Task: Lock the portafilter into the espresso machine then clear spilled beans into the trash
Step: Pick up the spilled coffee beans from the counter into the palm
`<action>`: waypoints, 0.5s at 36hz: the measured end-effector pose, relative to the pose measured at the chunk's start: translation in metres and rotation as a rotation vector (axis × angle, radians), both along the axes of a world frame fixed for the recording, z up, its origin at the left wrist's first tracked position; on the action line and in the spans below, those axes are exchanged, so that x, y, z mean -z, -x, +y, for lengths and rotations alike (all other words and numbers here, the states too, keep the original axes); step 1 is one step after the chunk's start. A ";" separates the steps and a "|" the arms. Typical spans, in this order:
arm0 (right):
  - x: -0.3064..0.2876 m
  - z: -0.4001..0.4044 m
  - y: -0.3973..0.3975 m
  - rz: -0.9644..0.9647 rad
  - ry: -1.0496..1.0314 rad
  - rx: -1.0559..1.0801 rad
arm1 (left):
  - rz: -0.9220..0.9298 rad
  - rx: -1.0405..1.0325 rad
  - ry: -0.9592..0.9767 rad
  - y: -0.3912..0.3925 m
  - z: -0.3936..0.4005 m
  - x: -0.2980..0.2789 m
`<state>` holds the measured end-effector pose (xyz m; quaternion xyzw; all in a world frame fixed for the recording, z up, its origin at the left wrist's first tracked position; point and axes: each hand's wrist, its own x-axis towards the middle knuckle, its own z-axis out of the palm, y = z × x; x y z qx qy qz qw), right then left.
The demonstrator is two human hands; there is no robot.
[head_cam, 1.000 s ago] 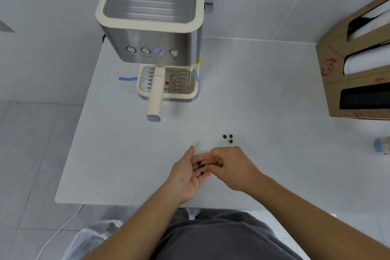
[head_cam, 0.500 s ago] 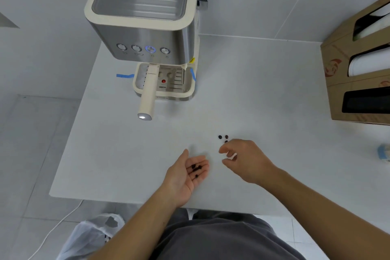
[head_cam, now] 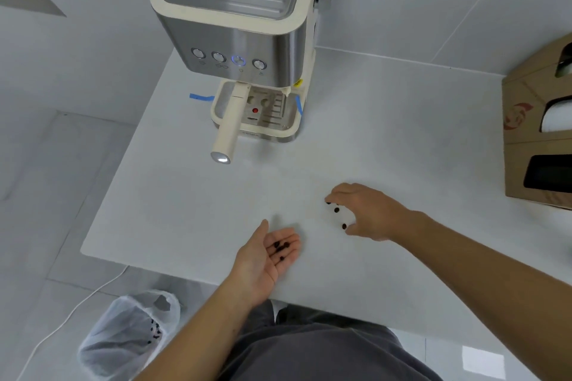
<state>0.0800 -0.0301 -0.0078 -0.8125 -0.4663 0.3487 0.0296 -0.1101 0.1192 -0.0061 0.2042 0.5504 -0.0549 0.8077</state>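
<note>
The steel and cream espresso machine (head_cam: 244,9) stands at the back of the white table (head_cam: 173,195). Its portafilter sits under the machine head, with the cream handle (head_cam: 227,130) pointing toward me. My left hand (head_cam: 266,257) lies palm up near the front edge, cupping several dark coffee beans (head_cam: 281,247). My right hand (head_cam: 368,210) hovers over three spilled beans (head_cam: 336,210) on the table, fingers spread around them and touching the outer two. A trash bin (head_cam: 130,337) lined with a clear bag stands on the floor at lower left, with some beans inside.
A cardboard dispenser box (head_cam: 538,139) occupies the table's right edge. Blue tape marks (head_cam: 201,97) flank the machine's drip tray (head_cam: 263,120). A white cable (head_cam: 71,312) runs across the floor beside the bin.
My right hand left the left palm and moved right and forward over the three loose beans. The left hand stayed cupped with its beans. The camera shifted, bringing the bin into view.
</note>
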 end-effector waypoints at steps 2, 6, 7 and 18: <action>0.003 0.002 -0.001 -0.016 -0.012 -0.041 | 0.003 -0.013 -0.004 0.001 -0.001 -0.001; 0.005 0.007 -0.005 -0.017 -0.042 -0.047 | 0.001 -0.031 -0.009 0.002 -0.003 -0.002; 0.005 0.008 -0.006 -0.013 -0.046 -0.042 | 0.001 -0.033 -0.009 0.003 -0.003 -0.002; 0.013 0.016 -0.010 -0.003 -0.049 0.022 | 0.009 -0.018 -0.034 0.004 -0.003 -0.004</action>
